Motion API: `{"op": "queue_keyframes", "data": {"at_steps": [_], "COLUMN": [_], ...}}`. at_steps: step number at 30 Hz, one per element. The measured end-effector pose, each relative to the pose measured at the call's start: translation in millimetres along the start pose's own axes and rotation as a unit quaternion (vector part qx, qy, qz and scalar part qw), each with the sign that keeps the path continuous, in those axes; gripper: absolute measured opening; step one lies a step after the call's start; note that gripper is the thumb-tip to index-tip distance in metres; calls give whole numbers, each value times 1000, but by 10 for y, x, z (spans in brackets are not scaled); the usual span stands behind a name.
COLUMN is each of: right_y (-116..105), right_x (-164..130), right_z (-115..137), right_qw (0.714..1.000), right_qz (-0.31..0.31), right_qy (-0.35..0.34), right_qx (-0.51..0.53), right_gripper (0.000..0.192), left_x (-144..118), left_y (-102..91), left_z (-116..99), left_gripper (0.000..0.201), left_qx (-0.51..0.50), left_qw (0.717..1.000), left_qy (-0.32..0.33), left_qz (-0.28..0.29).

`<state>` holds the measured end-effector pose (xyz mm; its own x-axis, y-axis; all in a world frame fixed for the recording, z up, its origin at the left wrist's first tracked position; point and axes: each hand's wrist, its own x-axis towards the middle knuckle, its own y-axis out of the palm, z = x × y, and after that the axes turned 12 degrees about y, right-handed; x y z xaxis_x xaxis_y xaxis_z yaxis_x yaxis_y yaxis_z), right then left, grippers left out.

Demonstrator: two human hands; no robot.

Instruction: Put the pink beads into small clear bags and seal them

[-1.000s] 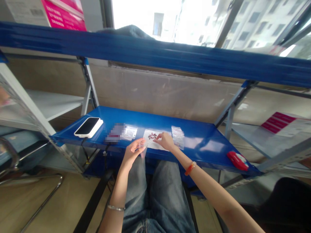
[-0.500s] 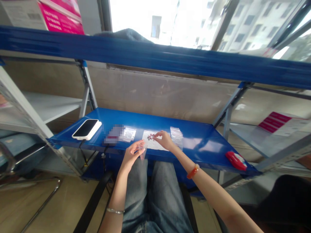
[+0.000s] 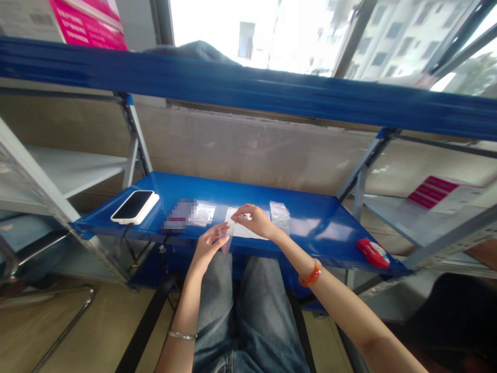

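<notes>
My left hand (image 3: 210, 245) is closed on a small clear plastic bag (image 3: 226, 246), which hangs down over the front edge of the blue shelf. Just right of the bag's top, my right hand (image 3: 254, 219) has its thumb and fingertips pinched together; whatever lies between them is too small to make out. Beneath the right hand is a white sheet of paper (image 3: 248, 234) on the shelf. The small dark red pieces on that paper are mostly covered by the hand.
Clear plastic bags (image 3: 203, 214) lie left of the paper, and more plastic bags (image 3: 279, 215) lie right of it. Farther left rests a phone on a white block (image 3: 135, 206). A red and white object (image 3: 373, 253) sits at the right end of the blue shelf (image 3: 318, 241).
My right hand has moved left from over the small pieces toward the bag's mouth. My left hand keeps hold of the bag in about the same place.
</notes>
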<state>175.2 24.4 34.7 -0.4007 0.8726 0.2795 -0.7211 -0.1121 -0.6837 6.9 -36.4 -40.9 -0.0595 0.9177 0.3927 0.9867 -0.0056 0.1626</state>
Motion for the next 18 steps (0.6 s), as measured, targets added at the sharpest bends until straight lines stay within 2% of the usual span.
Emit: {"op": "queue_keyframes", "data": {"at_steps": [5, 9, 18], "right_y": [77, 171, 409], "right_x": [202, 259, 364], "right_z": [-430, -664, -695], "right_qw": [992, 984, 961], "right_qz": [-32, -46, -49], "right_qy": [96, 111, 144], "right_qx": [-74, -133, -232], "right_gripper": [12, 13, 32], "left_x": [-11, -21, -54], "left_y": [-15, -29, -34], "left_z": [8, -4, -205], "left_gripper": [47, 50, 49], "left_qx": [0, -8, -9], "left_qw": [1000, 1000, 995], "left_qy": [1, 8, 63], "left_qz": [7, 25, 72]}}
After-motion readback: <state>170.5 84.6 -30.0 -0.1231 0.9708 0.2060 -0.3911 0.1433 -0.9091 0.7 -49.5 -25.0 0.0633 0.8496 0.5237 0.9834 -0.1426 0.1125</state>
